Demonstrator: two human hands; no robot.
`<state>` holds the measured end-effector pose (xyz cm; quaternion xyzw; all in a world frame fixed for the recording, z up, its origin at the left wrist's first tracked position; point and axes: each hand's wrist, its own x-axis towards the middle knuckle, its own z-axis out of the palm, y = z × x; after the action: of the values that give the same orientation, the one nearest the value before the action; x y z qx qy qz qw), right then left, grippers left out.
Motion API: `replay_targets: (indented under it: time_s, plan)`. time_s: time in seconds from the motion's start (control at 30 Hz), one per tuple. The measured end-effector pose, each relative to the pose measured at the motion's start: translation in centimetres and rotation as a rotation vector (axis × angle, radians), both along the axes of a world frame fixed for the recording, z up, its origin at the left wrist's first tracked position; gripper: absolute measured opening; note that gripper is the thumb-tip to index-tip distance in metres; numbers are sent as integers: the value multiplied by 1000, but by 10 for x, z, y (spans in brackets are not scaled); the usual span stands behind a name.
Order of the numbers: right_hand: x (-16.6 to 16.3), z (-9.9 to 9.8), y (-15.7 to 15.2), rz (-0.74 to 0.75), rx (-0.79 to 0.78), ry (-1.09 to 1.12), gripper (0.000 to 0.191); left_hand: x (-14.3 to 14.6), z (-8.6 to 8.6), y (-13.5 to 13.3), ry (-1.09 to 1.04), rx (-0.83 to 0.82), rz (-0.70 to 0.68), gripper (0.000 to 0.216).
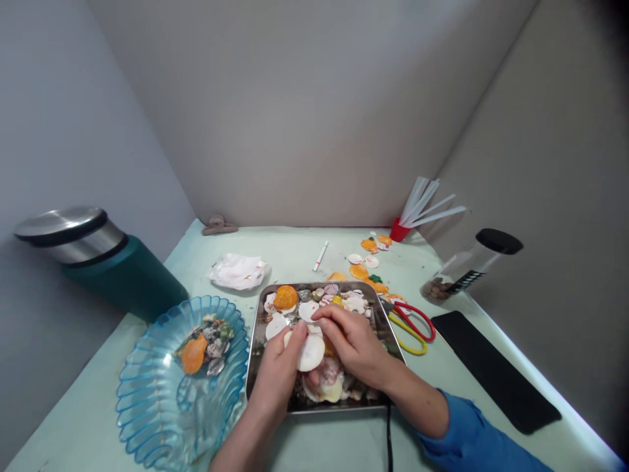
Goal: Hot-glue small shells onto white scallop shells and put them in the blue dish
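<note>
A metal tray (255, 328) full of seashells sits in front of me on the pale green table. My left hand (279, 373) reaches into it and holds a large white scallop shell (311, 353) by its left edge. Over the same shell my right hand (352, 344) lies palm down, fingers curled on the shell's top and on the shells under it. An orange scallop shell (285, 297) lies at the tray's far left corner among several white and speckled shells.
A blue ribbed glass bowl (147, 400) with a few shells stands left of the tray. Red and yellow scissors (413, 324), a black pad (494, 370), a lying jar (464, 269), a red cup of white sticks (400, 229), loose shells, crumpled tissue (239, 270) and a teal bin (103, 262) surround it.
</note>
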<state>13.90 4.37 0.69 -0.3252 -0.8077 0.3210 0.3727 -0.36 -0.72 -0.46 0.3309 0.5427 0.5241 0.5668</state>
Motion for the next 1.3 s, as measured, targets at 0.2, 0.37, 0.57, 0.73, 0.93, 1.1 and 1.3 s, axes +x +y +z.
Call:
replay_targets:
  time_s: [0.2, 0.37, 0.57, 0.73, 0.93, 1.1, 1.3]
  plan:
    - [13, 18, 10, -129, 60, -181, 17, -2, 4, 2, -96, -7, 64, 44]
    - [33, 27, 0, -219, 139, -681, 27, -5, 2, 2, -111, 23, 95, 42]
    - [38, 8, -22, -213, 115, -766, 35, -7, 2, 2, -175, 34, 119, 41]
    - [56, 12, -11, -235, -132, -370, 32, -7, 3, 1, -165, 45, 96, 42]
    - [48, 11, -2, -63, -502, 509, 32, -5, 1, 1, -118, 20, 49, 35]
    - [33, -8, -7, -32, -564, 469, 35, -4, 1, 3, -101, -12, 17, 32]
    - [36, -13, -11, -33, -352, 51, 21, -5, -2, 5, -140, -47, 35, 35]
